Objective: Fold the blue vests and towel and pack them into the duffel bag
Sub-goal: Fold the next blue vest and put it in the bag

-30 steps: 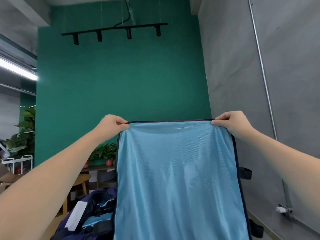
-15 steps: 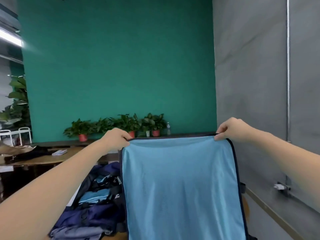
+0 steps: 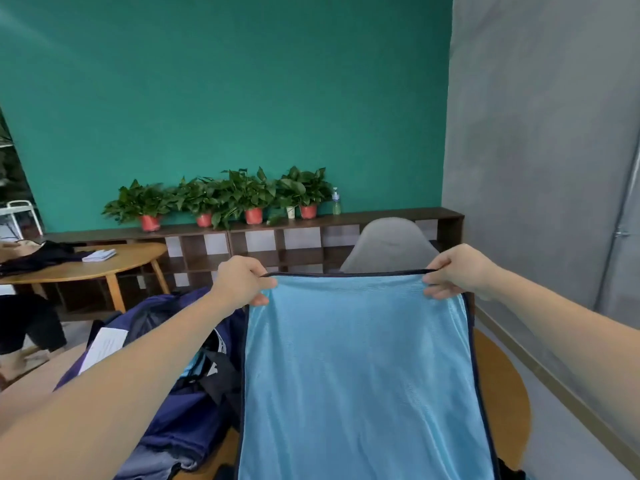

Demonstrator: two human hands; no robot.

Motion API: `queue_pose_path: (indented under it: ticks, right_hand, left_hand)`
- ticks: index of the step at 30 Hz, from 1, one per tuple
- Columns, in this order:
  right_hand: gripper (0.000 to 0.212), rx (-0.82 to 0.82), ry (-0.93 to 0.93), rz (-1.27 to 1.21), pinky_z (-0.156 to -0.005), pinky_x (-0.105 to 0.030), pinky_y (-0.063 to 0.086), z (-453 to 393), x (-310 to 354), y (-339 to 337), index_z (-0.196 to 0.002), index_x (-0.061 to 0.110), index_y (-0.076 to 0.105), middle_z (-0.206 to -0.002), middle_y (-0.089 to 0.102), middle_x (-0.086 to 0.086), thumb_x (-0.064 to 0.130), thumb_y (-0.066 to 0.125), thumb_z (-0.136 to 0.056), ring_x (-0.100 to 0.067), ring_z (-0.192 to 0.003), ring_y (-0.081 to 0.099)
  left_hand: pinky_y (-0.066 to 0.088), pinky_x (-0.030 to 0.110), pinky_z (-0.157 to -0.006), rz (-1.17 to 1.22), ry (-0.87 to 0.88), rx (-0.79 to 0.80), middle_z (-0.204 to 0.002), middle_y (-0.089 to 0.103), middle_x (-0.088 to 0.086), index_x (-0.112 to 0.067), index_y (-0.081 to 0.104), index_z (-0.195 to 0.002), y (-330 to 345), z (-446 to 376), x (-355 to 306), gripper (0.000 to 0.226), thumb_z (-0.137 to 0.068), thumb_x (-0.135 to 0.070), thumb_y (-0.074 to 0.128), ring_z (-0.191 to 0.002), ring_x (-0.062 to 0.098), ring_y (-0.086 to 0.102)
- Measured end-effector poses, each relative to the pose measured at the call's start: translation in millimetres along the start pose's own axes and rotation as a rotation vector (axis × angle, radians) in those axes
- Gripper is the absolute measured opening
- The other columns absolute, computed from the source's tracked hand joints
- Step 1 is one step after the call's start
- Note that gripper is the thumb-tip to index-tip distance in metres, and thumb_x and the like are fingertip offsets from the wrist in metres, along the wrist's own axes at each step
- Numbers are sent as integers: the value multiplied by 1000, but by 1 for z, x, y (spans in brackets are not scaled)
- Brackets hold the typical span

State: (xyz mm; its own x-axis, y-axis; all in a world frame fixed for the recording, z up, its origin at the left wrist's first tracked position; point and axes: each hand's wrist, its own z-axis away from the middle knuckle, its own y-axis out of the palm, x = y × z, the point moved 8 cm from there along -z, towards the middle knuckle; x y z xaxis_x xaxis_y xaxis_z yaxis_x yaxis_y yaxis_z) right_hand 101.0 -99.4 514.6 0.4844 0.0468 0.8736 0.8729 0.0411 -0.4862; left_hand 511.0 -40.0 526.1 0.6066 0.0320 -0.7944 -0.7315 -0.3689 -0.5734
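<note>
Light blue mesh fabric with dark navy edging fills the lower middle of the view: a blue vest (image 3: 360,375) held up by its top edge and hanging flat in front of the person. The left hand (image 3: 242,280) pinches the upper left corner, fingers curled round the trim, and the right hand (image 3: 453,271) pinches the upper right corner the same way, so each grip is closed on the cloth. Below and to the left lies a navy duffel bag (image 3: 173,403) on a round wooden desk (image 3: 502,393), with a white paper tag (image 3: 104,344) on its side and more blue cloth showing in its opening. Behind the vest stands a grey chair (image 3: 388,244). A low dark wooden shelf (image 3: 277,244) runs along a teal wall (image 3: 225,98) and carries a row of potted plants (image 3: 221,199) in red pots and a small bottle (image 3: 336,202). On the right rises a grey concrete wall (image 3: 536,133). Further left, another wooden table (image 3: 86,265) carries dark clothing and a notebook (image 3: 99,255).
</note>
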Motion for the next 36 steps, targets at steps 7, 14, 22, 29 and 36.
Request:
queue_pose_path:
  ticks: [7, 14, 22, 29, 36]
  right_hand:
    - [4, 4, 71, 85, -79, -37, 63, -91, -59, 35, -95, 2, 72, -90, 76, -17, 0, 71, -91, -24, -80, 77]
    - [13, -163, -129, 360, -89, -38, 55, -163, -27, 16, -104, 7, 75, -104, 74, -10, 13, 71, -93, -23, -92, 67]
    - [21, -504, -528, 186, -94, -27, 47, -130, 119, -67, -114, 9, 73, -108, 71, 0, 19, 65, -97, -12, -98, 61]
    - [16, -568, -707, 76, -93, -22, 47, -35, 162, -91, -109, 14, 75, -100, 71, 5, 20, 67, -96, -7, -94, 64]
    - [8, -438, -598, 89, -87, -22, 47, 67, 91, -61, -98, 22, 75, -91, 70, 9, 23, 76, -90, -3, -86, 65]
  left_hand:
    - [64, 36, -72, -218, -6, 116, -91, 74, 6, -4, 77, -84, 78, -86, 50, 3, -86, -6, 78, -75, 20, 75]
    - [49, 25, -89, -382, 199, 87, -110, 70, 14, -4, 73, -103, 88, -170, 9, 12, -93, -10, 70, -101, 24, 65]
    - [38, 3, -68, -237, 482, -344, -90, 71, 8, -12, 65, -95, -32, -172, -135, 8, -98, -12, 57, -85, 20, 66]
    - [40, 18, -77, -205, 619, -520, -94, 67, 1, -9, 66, -103, -101, -79, -175, 11, -100, -10, 55, -87, 16, 59]
    - [38, 13, -81, -265, 627, -401, -100, 66, -2, -10, 69, -106, -72, 46, -106, 12, -98, -13, 61, -89, 8, 56]
